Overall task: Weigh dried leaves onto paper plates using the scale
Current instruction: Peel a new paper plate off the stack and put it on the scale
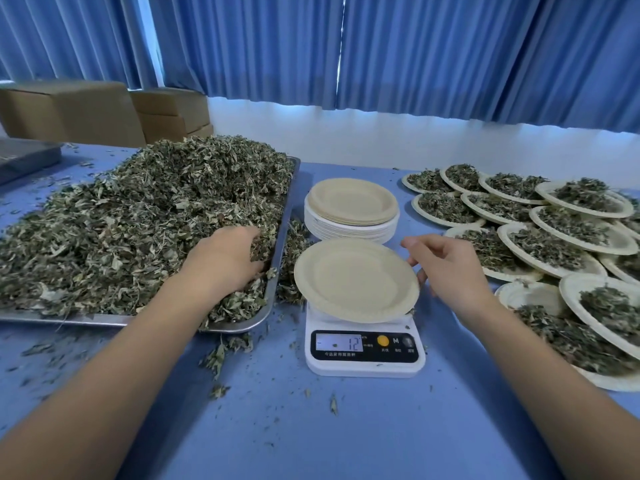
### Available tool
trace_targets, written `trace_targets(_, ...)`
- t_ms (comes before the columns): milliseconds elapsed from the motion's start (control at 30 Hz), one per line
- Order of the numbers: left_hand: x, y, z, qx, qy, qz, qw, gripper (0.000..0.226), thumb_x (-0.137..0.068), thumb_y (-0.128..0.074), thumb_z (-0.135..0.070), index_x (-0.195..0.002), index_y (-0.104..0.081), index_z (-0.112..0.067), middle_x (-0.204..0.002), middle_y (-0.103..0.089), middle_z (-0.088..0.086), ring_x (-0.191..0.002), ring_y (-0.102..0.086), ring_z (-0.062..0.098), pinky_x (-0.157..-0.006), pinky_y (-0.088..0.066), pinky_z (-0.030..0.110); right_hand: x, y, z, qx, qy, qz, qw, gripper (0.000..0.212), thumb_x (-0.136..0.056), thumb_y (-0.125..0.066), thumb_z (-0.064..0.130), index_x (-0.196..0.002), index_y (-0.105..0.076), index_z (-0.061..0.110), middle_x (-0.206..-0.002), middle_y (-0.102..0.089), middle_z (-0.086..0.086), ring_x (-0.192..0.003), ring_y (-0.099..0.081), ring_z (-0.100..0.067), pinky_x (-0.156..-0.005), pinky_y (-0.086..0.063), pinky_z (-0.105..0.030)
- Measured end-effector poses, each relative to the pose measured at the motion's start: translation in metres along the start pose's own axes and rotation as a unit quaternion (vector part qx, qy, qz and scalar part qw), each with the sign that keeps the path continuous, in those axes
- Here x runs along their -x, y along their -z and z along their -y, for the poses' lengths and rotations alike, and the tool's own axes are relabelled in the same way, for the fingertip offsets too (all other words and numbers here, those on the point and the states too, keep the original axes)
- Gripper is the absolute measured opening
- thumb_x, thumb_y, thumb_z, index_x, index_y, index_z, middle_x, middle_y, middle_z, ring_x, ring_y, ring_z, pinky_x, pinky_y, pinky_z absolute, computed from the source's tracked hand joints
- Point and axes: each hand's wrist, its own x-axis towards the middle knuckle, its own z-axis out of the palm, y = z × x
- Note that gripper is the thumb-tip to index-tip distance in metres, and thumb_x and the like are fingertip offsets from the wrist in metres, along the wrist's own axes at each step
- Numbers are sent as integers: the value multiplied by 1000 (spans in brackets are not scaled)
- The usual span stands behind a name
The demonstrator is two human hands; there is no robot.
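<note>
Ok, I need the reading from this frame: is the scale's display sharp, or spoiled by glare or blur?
Head view: the scale's display is backlit and free of glare, its 12 legible, though the small print below is soft. Head view, edges: the wide lens bows the curtains.

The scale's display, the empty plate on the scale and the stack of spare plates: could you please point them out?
Scale's display (339, 342): head view, middle of the lit screen.
Empty plate on the scale (353, 280): head view, centre of its well.
Stack of spare plates (351, 202): head view, top plate's well.
</note>
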Motion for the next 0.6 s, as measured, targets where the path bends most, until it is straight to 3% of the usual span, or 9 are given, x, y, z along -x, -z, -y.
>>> trace_targets(100,-2,-3,3,4,-3,-23,1000,47,-85,-79,-32,-126,-58,-28,-95,-59,0,-70,-60,17,-66,-45,32,-1,2,-2,-2,-15,-28,1000,23,-101,-60,26,-93,-77,14,-85,-74,-11,-47,-52,-15,-41,-38,-13)
trace_targets(233,-3,-2,3,25,5,-56,998,31,-83,-82,-24,-108,-64,-28,-96,-64,3,-72,-61,23,-67,-46,31,-3,4,-3,-3,-19,-33,999,25,-103,-59,27,-91,-77,14,-78,-71,-7,-44,-52,-16,-41,-37,-13)
trace_targets(433,8,9,-4,102,2,-182,978,29,-85,-76,-14,-112,-70,-25,-57,-59,-8,-41,-56,10,-50,-50,24,-2,7,-3,-6,-18,-42,999,26,-103,-59,31,-87,-77,21,-70,-70,5,-44,-52,-15,-42,-37,-15)
trace_targets(467,11,12,-6,107,1,-206,973,30,-86,-76,-16,-113,-69,-25,-55,-58,-9,-41,-56,10,-52,-52,26,-3,7,-4,-4,-19,-43,999,26,-103,-59,31,-87,-77,21,-70,-70,5,-45,-52,-14,-42,-36,-16)
trace_targets(533,15,16,-9,109,2,-230,967,30,-86,-75,-20,-114,-68,-27,-57,-58,-10,-49,-57,14,-69,-59,42,-4,7,-5,2,-21,-44,999,27,-103,-58,32,-87,-77,21,-71,-71,5,-46,-52,-12,-44,-37,-15)
trace_targets(600,18,19,-10,102,14,-214,971,28,-87,-74,-21,-113,-68,-28,-59,-58,-8,-56,-59,19,-83,-56,51,-4,7,-5,4,-21,-43,999,28,-103,-59,33,-86,-77,19,-70,-71,9,-47,-52,-10,-46,-38,-15)
